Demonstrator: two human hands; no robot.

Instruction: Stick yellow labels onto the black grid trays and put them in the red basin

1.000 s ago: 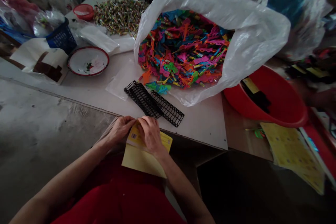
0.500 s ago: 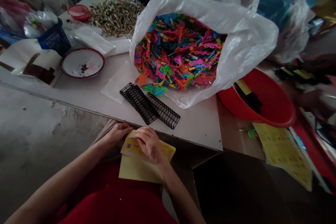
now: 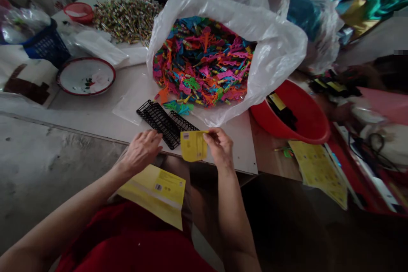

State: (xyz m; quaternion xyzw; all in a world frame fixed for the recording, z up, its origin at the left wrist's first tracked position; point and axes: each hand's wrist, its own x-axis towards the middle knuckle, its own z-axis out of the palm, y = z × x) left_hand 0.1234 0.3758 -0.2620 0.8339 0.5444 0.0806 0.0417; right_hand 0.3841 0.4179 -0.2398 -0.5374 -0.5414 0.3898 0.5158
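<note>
My right hand (image 3: pixel 220 145) pinches a small yellow printed card (image 3: pixel 193 146) by its upper right edge, above the front edge of the table. My left hand (image 3: pixel 143 149) is held palm down with its fingers loosely stretched, and nothing shows in it. Its fingertips are beside a black plastic grid tray (image 3: pixel 157 120); whether they touch it I cannot tell. A second black grid tray (image 3: pixel 183 120) lies partly under the first, and the card hides its right part. Across my lap lies a larger yellow printed sheet (image 3: pixel 153 195) with a fold line.
Behind the trays, a big white plastic bag (image 3: pixel 277 46) gapes open, full of colourful plastic pieces (image 3: pixel 204 68). An enamel dish (image 3: pixel 86 77) sits left. To the right are a red basin (image 3: pixel 309 114) and more yellow sheets (image 3: pixel 318 170). Small pieces are heaped (image 3: pixel 127 17) further back.
The small yellow card has come away from the sheet on my lap and moved up and right in my right hand. My left hand has let go of the sheet.
</note>
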